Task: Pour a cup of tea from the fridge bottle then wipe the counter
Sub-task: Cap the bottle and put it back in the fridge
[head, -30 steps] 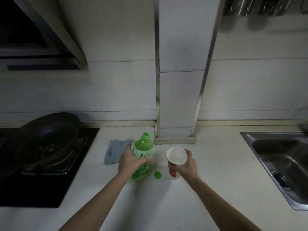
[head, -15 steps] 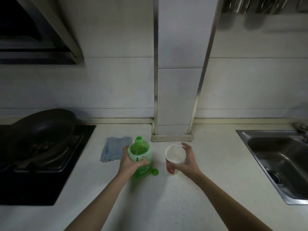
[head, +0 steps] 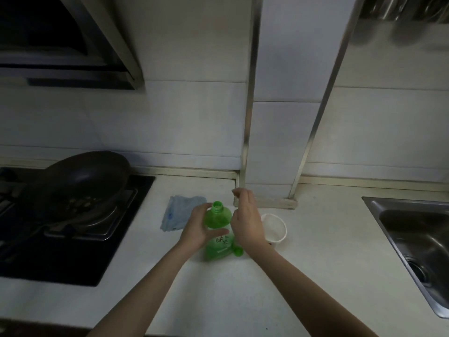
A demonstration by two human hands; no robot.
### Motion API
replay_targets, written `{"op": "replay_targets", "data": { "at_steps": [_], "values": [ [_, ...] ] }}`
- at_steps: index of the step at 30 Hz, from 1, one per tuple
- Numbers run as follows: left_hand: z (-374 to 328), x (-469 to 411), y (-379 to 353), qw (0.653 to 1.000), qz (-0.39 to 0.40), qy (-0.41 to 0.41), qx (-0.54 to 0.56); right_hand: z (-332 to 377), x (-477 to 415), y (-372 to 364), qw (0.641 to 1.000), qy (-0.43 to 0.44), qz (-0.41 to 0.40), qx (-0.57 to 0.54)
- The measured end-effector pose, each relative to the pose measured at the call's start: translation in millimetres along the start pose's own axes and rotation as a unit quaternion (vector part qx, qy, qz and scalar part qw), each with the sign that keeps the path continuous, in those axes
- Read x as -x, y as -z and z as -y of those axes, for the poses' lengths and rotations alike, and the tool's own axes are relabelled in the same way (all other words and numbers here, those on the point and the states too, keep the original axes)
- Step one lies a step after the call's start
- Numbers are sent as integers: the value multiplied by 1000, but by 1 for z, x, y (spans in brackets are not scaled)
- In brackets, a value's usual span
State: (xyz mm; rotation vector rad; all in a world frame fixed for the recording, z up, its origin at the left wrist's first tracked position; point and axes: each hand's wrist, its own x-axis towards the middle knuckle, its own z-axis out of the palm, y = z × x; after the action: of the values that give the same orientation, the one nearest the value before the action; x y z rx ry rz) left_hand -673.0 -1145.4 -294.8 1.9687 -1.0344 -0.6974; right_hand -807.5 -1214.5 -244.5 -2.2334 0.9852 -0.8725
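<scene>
- Two hands are shown over the white counter (head: 315, 276), which runs from the hob (head: 73, 259) at the left to the sink (head: 413, 239) at the right.
- A dark pan (head: 82, 181) is set on the hob.
- A blue cloth (head: 179, 215) is laid flat on the counter, just left of the left hand (head: 196, 229).
- The green bottle (head: 217, 220) is stood uncapped on the counter and is gripped round its upper body by the left hand, thumb across the near side.
- The green cap (head: 238, 251) is laid on the counter at the bottle's near right.
- The right hand (head: 247, 224) is held just right of the bottle, fingers loosely bent and blurred; nothing is held.
- The white cup (head: 274, 227) is placed just right of that hand, partly hidden by it.
</scene>
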Motion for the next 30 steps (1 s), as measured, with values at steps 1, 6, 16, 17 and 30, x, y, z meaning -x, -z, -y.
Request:
{"op": "replay_targets", "data": {
  "at_steps": [1,6,16,17,30],
  "values": [
    [-6,1,3,1000,9,0,-18,-2,1,-6,999,-33,17,-6],
    [-20,4,9,999,4,-18,-34,-29,21,-28,978,-152,131,49],
    [-16,10,11,999,-1,-16,-43,-79,47,-58,908,-129,283,281],
    [-17,10,11,999,-2,-17,-48,-80,47,-60,905,-120,279,296],
    [-22,8,16,998,5,-21,-56,-69,28,-48,934,-124,237,238]
  ]
}}
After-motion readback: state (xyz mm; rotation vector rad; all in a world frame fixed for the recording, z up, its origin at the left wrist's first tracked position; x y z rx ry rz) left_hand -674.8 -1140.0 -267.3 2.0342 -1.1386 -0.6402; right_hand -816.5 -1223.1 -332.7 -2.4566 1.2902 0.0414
